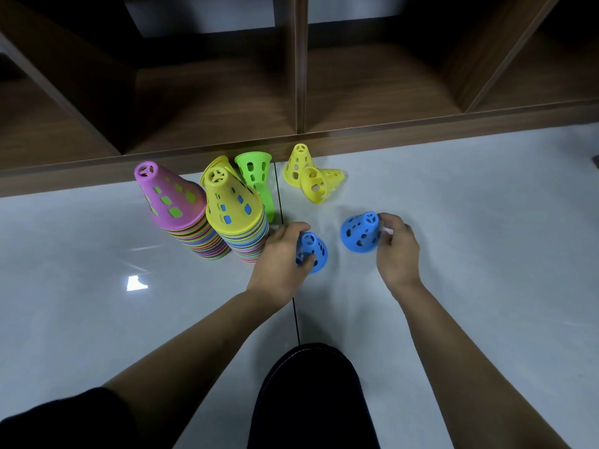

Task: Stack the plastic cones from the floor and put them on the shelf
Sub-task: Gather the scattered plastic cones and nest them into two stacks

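While my left hand (278, 254) grips one perforated blue cone (312, 252) on the floor (453, 238), my right hand (397, 246) holds a second blue cone (359, 233) tilted just beside it. Two tall stacks, pink-topped (171, 196) and yellow-topped (231, 202), stand left. Loose yellow cones (311, 179) and a green one (254, 171) lie near the shelf edge (421, 128); the floor to my right is bare.
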